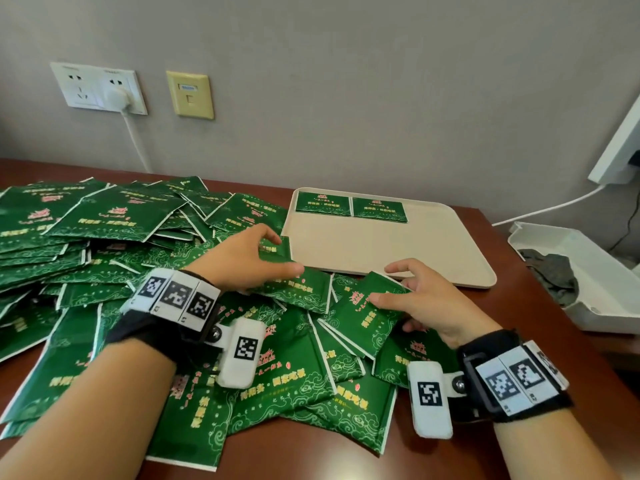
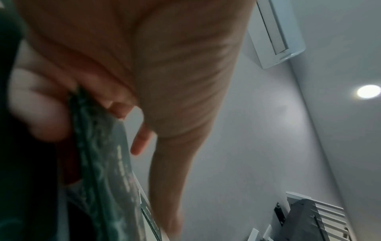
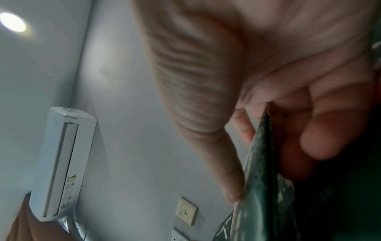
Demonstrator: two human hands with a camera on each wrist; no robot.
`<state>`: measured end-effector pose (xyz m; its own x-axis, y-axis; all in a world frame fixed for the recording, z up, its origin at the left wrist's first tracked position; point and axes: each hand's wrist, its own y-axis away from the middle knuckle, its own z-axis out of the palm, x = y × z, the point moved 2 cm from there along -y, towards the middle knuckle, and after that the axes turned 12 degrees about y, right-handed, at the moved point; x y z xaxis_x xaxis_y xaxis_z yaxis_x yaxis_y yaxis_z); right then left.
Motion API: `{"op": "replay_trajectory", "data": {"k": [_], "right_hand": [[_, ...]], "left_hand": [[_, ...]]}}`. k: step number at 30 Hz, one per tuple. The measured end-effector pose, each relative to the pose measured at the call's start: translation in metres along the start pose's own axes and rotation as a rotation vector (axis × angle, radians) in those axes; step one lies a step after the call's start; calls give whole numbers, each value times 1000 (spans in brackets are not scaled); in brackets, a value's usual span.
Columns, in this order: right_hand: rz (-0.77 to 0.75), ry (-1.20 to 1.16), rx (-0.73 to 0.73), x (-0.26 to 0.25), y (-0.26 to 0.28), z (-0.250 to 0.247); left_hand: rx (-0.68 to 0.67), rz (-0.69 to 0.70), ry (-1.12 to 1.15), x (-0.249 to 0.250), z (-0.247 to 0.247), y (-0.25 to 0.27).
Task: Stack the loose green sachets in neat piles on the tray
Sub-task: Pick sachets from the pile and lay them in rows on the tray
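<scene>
The left hand (image 1: 242, 258) pinches one green sachet (image 1: 277, 249) between thumb and fingers, just beside the tray's (image 1: 381, 247) 9 o'clock edge. The right hand (image 1: 426, 306) grips another sachet (image 1: 367, 313) (thumb on top, fingers curled beneath) over the loose heap (image 1: 104, 258). Two sachet piles (image 1: 349, 206) sit at the tray's 11 o'clock corner.

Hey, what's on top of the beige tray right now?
Two green sachet piles sit side by side at the far left end of the beige tray. How many sachets each pile holds cannot be seen, since the top ones cover the rest.
</scene>
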<state>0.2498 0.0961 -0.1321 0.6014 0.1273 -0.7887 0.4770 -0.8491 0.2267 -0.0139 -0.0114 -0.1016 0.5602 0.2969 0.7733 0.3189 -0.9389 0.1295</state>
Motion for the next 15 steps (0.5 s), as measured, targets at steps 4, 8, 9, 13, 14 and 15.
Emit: {"op": "replay_trajectory", "data": {"k": [4,8,9,13,14,15], "right_hand": [[-4,16,-25,-1,0,1],[-9,15,-23,-1,-1,2],[-10,3,-12,-1,-2,2],[-20,-90,55,-2,-4,-2],[-24,-134,91,-3,-5,-4],[-24,-175,135,-5,-7,-7]], "left_hand": [[-109,-5,89,-3,1,2],[-50,3,402,-1,3,-1],[-43,5,452,-1,4,-1],[-15,56,574,0,8,-4],[12,79,601,2,10,-4],[50,102,625,4,12,-4]]}}
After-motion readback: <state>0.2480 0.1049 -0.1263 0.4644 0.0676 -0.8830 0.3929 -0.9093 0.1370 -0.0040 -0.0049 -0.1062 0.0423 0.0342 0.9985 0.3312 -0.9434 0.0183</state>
